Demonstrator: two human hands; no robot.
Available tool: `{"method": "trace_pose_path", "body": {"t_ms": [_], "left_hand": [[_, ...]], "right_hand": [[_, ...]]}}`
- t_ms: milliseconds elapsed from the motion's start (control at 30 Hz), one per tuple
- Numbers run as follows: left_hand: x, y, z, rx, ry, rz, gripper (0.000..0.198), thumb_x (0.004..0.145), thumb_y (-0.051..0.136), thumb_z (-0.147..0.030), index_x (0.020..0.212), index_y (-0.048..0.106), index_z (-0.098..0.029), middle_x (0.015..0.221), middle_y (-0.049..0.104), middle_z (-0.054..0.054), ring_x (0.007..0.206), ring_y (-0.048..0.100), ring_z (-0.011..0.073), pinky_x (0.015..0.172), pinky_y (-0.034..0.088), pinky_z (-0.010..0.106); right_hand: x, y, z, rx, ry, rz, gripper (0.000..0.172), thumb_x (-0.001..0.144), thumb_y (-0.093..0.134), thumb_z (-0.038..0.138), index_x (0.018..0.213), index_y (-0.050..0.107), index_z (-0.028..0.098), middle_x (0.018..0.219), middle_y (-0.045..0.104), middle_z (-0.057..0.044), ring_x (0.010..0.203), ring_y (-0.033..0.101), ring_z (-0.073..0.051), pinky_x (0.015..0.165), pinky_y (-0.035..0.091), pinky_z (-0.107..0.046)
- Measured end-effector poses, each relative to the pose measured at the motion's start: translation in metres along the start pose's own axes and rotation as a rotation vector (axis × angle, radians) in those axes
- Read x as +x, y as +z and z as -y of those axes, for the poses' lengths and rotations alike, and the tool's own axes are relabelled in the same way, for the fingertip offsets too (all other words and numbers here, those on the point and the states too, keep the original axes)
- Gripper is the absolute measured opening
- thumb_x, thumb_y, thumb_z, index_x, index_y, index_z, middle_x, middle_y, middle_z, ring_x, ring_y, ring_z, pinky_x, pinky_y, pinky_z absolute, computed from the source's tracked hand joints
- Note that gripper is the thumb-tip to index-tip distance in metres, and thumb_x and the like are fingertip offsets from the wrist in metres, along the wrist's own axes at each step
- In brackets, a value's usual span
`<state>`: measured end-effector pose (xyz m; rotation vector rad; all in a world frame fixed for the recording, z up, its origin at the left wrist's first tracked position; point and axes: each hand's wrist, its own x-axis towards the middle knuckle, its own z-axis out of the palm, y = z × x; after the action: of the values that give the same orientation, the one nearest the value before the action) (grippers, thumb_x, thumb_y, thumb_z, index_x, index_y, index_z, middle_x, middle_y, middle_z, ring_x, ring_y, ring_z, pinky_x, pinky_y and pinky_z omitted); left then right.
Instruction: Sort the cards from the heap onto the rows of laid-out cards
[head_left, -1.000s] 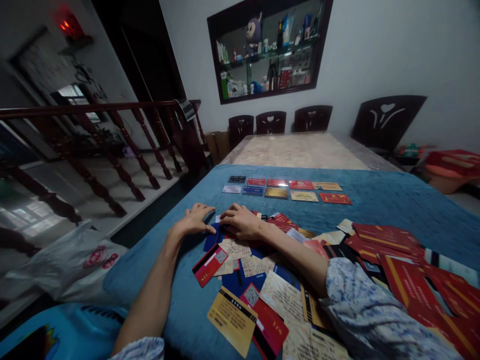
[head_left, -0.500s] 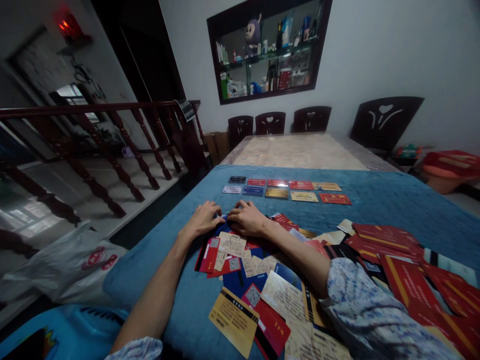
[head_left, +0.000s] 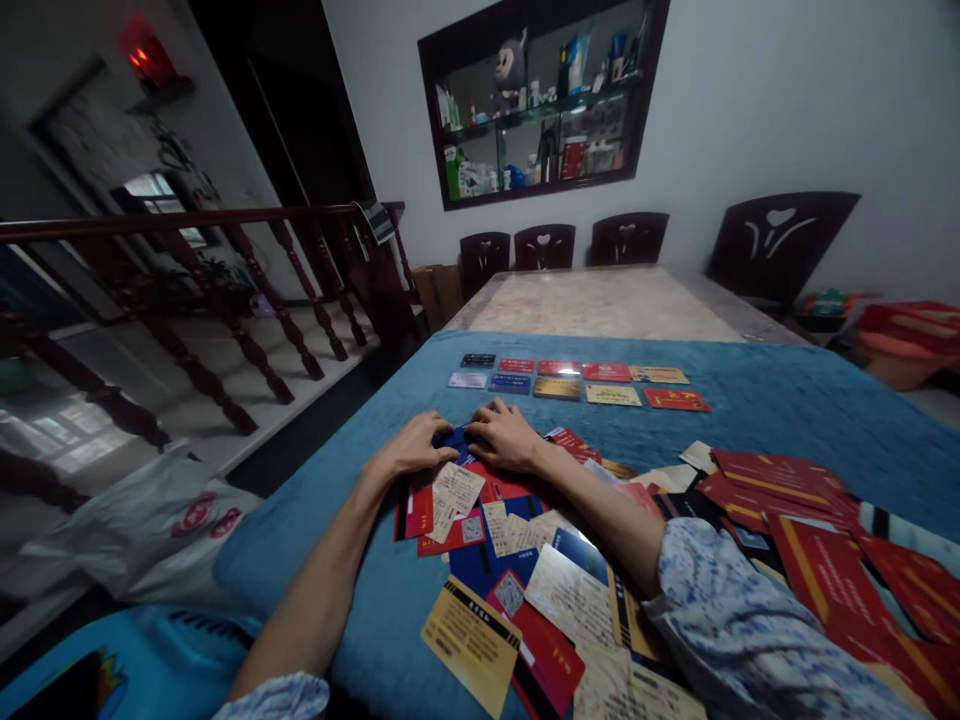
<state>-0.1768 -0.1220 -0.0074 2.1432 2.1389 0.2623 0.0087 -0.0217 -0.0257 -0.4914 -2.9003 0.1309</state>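
Both hands rest at the far edge of a loose pile of cards on a blue cloth (head_left: 360, 440). Between them lies a blue card (head_left: 456, 440), touched by the fingers of each. My left hand (head_left: 420, 443) has its fingers bent around the left side of that card. My right hand (head_left: 504, 436) is curled over its right side. Nearer me are beige cards (head_left: 456, 488), a red card with a QR code (head_left: 536, 640) and a gold card (head_left: 471, 640). Beyond the hands, several cards stand out in two rows, among them a black card (head_left: 478, 360) and a red card (head_left: 677, 400).
More red cards (head_left: 817, 560) are heaped at the right. Dark chairs (head_left: 780, 245) stand beyond the table's bare far end (head_left: 600, 300). A wooden railing (head_left: 277, 215), a white plastic bag (head_left: 150, 520) and a blue plastic seat (head_left: 165, 650) are at the left.
My hands have drawn slightly apart, showing more of the blue card between them. The beige cards near my left hand have shifted a little. The view has moved slightly.
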Motion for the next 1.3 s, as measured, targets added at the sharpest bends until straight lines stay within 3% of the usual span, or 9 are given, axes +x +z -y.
{"method": "trace_pose_path", "body": {"t_ms": [367, 633, 800, 1000, 1300], "left_hand": [[-0.005, -0.003, 0.005, -0.078, 0.111, -0.03, 0.028, 0.08, 0.061, -0.032, 0.098, 0.077, -0.018, 0.1, 0.073, 0.007, 0.09, 0.066, 0.0207, 0.084, 0.05, 0.028], [-0.005, -0.004, 0.005, -0.249, 0.083, -0.104, 0.033, 0.085, 0.052, -0.03, 0.099, 0.079, -0.019, 0.102, 0.078, 0.004, 0.09, 0.071, 0.0194, 0.085, 0.052, 0.025], [0.001, 0.003, 0.01, -0.34, 0.069, -0.205, 0.034, 0.089, 0.05, -0.032, 0.098, 0.079, -0.018, 0.1, 0.079, 0.004, 0.09, 0.072, 0.0202, 0.085, 0.054, 0.027], [0.009, 0.017, 0.02, -0.422, 0.036, -0.295, 0.035, 0.084, 0.049, -0.02, 0.107, 0.077, -0.017, 0.108, 0.078, 0.005, 0.099, 0.072, 0.0205, 0.096, 0.054, 0.032], [0.013, 0.026, 0.019, -0.422, 0.051, -0.327, 0.042, 0.082, 0.049, -0.01, 0.117, 0.072, -0.016, 0.116, 0.075, 0.006, 0.107, 0.07, 0.0206, 0.103, 0.052, 0.038]], "right_hand": [[0.002, 0.006, -0.004, 0.046, 0.025, -0.03, 0.037, 0.096, 0.054, 0.039, 0.129, 0.065, 0.025, 0.13, 0.063, -0.012, 0.12, 0.046, -0.03, 0.09, 0.039, -0.044], [0.002, 0.005, -0.007, 0.098, 0.076, -0.082, 0.033, 0.097, 0.051, 0.026, 0.127, 0.065, 0.024, 0.125, 0.067, -0.009, 0.118, 0.048, -0.027, 0.088, 0.037, -0.04], [0.003, 0.006, -0.009, 0.16, 0.166, -0.197, 0.028, 0.097, 0.049, 0.025, 0.113, 0.072, 0.023, 0.111, 0.073, -0.008, 0.108, 0.052, -0.025, 0.084, 0.037, -0.036], [0.004, 0.01, -0.014, 0.199, 0.241, -0.258, 0.025, 0.097, 0.049, 0.026, 0.104, 0.073, 0.021, 0.102, 0.074, -0.006, 0.096, 0.055, -0.023, 0.082, 0.038, -0.032], [0.001, 0.006, -0.012, 0.18, 0.268, -0.265, 0.033, 0.097, 0.046, 0.019, 0.124, 0.063, 0.022, 0.112, 0.073, -0.008, 0.103, 0.057, -0.023, 0.084, 0.041, -0.031]]}}
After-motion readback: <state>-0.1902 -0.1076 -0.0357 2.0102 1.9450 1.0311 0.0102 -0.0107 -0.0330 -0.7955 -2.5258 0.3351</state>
